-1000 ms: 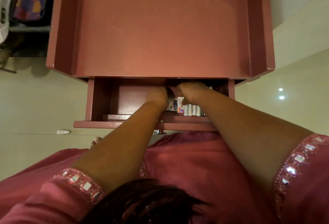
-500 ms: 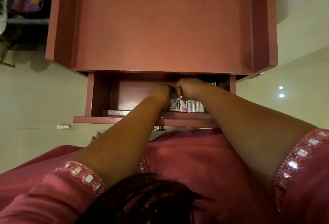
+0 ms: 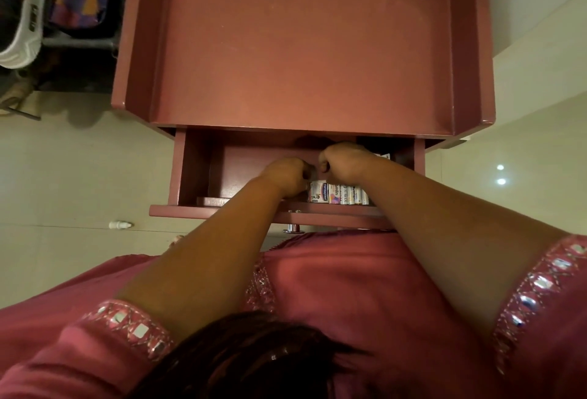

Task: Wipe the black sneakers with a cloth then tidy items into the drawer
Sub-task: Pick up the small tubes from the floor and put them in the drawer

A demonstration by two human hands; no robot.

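Both hands in open dark-pink wooden drawer [image 3: 193,173]: left hand [image 3: 287,174] and right hand [image 3: 344,157] fingers curled (held item hidden), above row of small white boxes [image 3: 336,192] at front wall.

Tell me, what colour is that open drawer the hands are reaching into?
Dusty pinkish-red, matching the cabinet above it; the wooden drawer shows best in the head view.
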